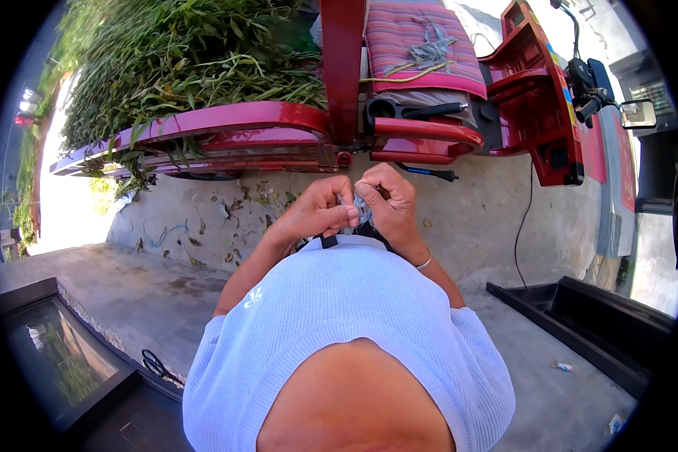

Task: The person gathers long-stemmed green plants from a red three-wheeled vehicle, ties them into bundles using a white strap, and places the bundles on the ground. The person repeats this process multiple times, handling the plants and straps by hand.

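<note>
Close together in front of my waist, both hands pinch a bundle of thin grey-blue strips (362, 209). My left hand (325, 207) has thumb and forefinger pressed together on one side of it. Curled fingers of my right hand (388, 200) grip the other side, and a bracelet circles that wrist. Part of the bundle is hidden by the fingers. Beyond my hands stands a red cargo tricycle (279, 120). More strips of the same grey-blue kind (432, 50) lie on its striped pink seat cushion (399, 34), beside a yellow cord (407, 75).
Cut green stalks (196, 64) fill the tricycle's bed at far left. A handlebar with a mirror (638, 114) is at far right. Loose leaves (233, 218) litter the concrete floor. Scissors (158, 365) lie at lower left; a black cable (523, 233) runs down at right.
</note>
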`<state>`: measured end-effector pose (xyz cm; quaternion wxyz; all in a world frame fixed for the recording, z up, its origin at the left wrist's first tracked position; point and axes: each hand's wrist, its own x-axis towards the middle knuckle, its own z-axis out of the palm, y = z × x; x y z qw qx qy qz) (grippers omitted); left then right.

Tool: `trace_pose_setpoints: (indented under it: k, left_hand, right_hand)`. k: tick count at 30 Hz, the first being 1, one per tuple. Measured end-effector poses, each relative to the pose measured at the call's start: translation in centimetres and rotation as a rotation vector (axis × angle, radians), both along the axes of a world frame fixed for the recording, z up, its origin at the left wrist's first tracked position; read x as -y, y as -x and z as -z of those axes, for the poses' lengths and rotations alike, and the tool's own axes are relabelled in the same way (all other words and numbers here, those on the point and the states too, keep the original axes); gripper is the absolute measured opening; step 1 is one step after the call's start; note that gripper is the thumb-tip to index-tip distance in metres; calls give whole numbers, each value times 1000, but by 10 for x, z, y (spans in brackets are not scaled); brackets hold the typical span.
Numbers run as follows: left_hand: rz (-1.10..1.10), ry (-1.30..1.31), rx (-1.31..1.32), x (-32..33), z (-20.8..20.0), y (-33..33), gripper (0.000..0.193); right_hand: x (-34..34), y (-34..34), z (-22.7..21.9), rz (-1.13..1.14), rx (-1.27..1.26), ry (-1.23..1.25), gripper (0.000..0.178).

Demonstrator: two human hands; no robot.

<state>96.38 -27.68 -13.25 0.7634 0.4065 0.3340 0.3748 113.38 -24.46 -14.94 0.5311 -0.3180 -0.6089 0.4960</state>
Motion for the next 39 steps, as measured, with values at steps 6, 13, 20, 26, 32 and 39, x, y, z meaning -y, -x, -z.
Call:
trace_pose_setpoints:
  k: [6, 13, 20, 26, 32, 39]
  left_hand:
    - [-120, 51, -27, 3, 4, -13, 14]
    - [-242, -11, -13, 5, 10, -17, 8]
    - [-245, -80, 57, 5, 9, -12, 8]
    - [-286, 44, 30, 6, 7, -19, 7]
    - [-476, 187, 155, 8, 24, -23, 10]
    - [-576, 146, 203, 12, 28, -25, 13]
  right_hand:
    - [-3, -4, -7, -81, 32, -18, 4]
    - [-4, -9, -4, -143, -89, 361, 10]
    - [-1, -13, 1, -352, -202, 426, 11]
    - [-1, -11, 3, -145, -45, 411, 5]
    - [3, -10, 4, -77, 57, 13, 5]
    - [1, -16, -1, -185, 116, -2, 8]
